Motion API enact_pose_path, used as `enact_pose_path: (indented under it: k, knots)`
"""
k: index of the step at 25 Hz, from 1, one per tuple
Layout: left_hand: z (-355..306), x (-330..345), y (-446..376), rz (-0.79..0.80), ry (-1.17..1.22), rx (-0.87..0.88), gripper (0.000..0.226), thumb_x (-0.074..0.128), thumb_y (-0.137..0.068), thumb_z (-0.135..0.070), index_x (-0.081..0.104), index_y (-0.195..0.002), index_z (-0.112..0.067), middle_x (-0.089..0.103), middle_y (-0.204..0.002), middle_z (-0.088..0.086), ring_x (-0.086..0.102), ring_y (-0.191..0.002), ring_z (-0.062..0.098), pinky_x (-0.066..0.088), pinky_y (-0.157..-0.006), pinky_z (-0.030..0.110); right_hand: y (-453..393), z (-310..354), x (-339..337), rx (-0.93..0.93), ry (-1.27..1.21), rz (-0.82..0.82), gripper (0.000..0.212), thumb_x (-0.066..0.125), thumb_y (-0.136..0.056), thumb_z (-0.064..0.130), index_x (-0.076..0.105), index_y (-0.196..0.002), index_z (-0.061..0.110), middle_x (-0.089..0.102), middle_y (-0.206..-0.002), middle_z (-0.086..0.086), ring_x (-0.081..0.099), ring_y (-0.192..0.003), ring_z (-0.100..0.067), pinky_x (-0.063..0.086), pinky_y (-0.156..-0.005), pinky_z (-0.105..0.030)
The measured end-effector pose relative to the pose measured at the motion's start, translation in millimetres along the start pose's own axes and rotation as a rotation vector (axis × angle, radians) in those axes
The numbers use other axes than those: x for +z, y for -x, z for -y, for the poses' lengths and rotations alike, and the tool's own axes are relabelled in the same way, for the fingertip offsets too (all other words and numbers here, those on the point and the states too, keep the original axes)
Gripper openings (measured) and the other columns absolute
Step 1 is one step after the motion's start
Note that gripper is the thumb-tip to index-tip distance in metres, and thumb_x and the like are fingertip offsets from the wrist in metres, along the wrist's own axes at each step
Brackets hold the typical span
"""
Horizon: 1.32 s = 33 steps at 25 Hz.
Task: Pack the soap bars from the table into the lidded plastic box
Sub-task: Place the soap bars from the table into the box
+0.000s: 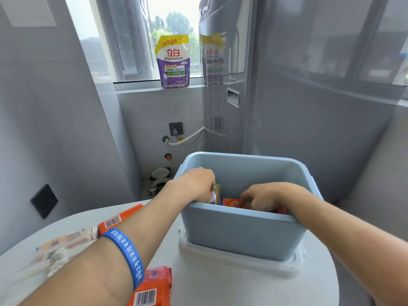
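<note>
A light blue plastic box (242, 235) stands open on the round white table (220, 288), resting on its white lid (238, 261). Both hands reach inside it. My left hand (196, 184) grips a yellowish wrapped soap bar (215, 194) at the box's left side. My right hand (260, 198) is closed on an orange wrapped soap bar (231, 202) lying inside. Outside the box, orange soap bars lie near my left forearm (120, 218) and at the front edge (152, 288). A pale wrapped bar (68, 241) lies at the left.
A grey washing machine (287, 85) rises right behind the box. A purple detergent pouch (173, 61) stands on the window sill. A wall socket (176, 128) and a white hose (187, 138) are on the far wall. My left forearm wears a blue wristband (125, 255).
</note>
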State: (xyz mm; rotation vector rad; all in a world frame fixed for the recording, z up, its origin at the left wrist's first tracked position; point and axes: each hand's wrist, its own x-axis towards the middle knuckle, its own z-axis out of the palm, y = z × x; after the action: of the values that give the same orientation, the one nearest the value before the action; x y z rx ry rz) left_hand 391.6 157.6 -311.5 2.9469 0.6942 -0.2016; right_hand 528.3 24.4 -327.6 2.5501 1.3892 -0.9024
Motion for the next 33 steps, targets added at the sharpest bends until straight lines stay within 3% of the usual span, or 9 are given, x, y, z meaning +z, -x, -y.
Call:
enact_pose_path:
  k: [6,9,13,18,22,25,29,31,33]
  knots:
    - [49,-2,75,-0.572,0.536,0.086,0.026,0.061,-0.083,-0.018,0.072,-0.105,-0.025,0.072,-0.105,-0.005,0.065,-0.093,0.013,0.052,-0.084,0.030,56,37,-28,-0.132,0.044,-0.634,0.030,0.056,-0.087,0.015,0.067,-0.114,0.022,0.071,-0.110,0.000,0.059,-0.097,-0.024,0.046,-0.084,-0.032]
    - [101,34,123,-0.563,0.550,-0.157,0.030,0.060,-0.082,-0.013,0.071,-0.108,-0.023,0.074,-0.106,-0.004,0.066,-0.097,0.014,0.048,-0.083,0.023,92,93,1,-0.434,-0.049,-0.902,0.021,0.055,-0.086,0.017,0.069,-0.099,0.027,0.070,-0.084,0.010,0.059,-0.077,-0.022,0.049,-0.070,-0.034]
    - [140,81,155,-0.248,0.297,-0.355,0.041,0.059,-0.084,-0.018,0.062,-0.125,-0.020,0.067,-0.126,0.005,0.060,-0.113,0.025,0.047,-0.094,0.033,93,151,91,-0.657,-0.025,-0.669,0.022,0.055,-0.090,0.025,0.065,-0.108,0.032,0.071,-0.094,0.014,0.065,-0.088,-0.018,0.051,-0.076,-0.034]
    - [160,81,132,-0.318,0.183,-0.312,0.046,0.054,-0.081,-0.022,0.057,-0.127,-0.022,0.067,-0.125,0.006,0.061,-0.111,0.029,0.050,-0.090,0.040,40,176,156,-0.666,0.082,-0.439,0.069,0.055,-0.088,0.046,0.023,-0.148,0.032,0.042,-0.150,0.006,0.039,-0.132,-0.022,0.039,-0.104,-0.038]
    - [174,84,102,0.067,0.056,-0.379,0.073,0.066,-0.077,-0.053,0.039,-0.137,-0.023,0.056,-0.131,0.007,0.054,-0.117,0.030,0.045,-0.095,0.041,18,177,172,-0.688,0.176,-0.401,0.081,0.056,-0.082,0.061,0.019,-0.147,0.030,0.050,-0.138,-0.001,0.041,-0.126,-0.028,0.036,-0.104,-0.041]
    - [174,100,95,-0.031,0.038,-0.397,0.061,0.058,-0.082,-0.057,0.044,-0.129,-0.020,0.057,-0.122,0.010,0.054,-0.113,0.031,0.046,-0.087,0.041,16,181,176,-0.672,0.270,-0.482,0.071,0.052,-0.082,0.062,0.030,-0.138,0.024,0.056,-0.119,-0.005,0.052,-0.106,-0.032,0.040,-0.090,-0.045]
    - [166,85,107,-0.104,0.085,-0.288,0.059,0.046,-0.086,-0.063,0.045,-0.130,-0.024,0.058,-0.115,0.008,0.053,-0.107,0.028,0.044,-0.083,0.041,22,171,148,-0.453,-0.471,-0.219,0.068,0.056,-0.082,0.060,0.036,-0.138,0.027,0.067,-0.115,-0.004,0.064,-0.090,-0.023,0.046,-0.072,-0.032]
    - [163,65,124,-0.209,0.594,-0.284,0.051,0.046,-0.084,-0.064,0.052,-0.124,-0.032,0.063,-0.108,0.003,0.058,-0.096,0.023,0.046,-0.076,0.037,30,158,134,-0.369,-1.136,0.046,0.060,0.062,-0.083,0.052,0.052,-0.132,0.020,0.072,-0.112,-0.011,0.069,-0.086,-0.020,0.048,-0.073,-0.033]
    - [153,53,146,-0.201,1.423,-0.231,0.054,0.050,-0.085,-0.062,0.062,-0.122,-0.024,0.069,-0.108,0.008,0.065,-0.090,0.025,0.050,-0.075,0.037,41,152,127,-0.433,-1.600,0.319,0.056,0.056,-0.089,0.050,0.062,-0.128,0.009,0.068,-0.118,-0.027,0.070,-0.093,-0.036,0.051,-0.080,-0.044]
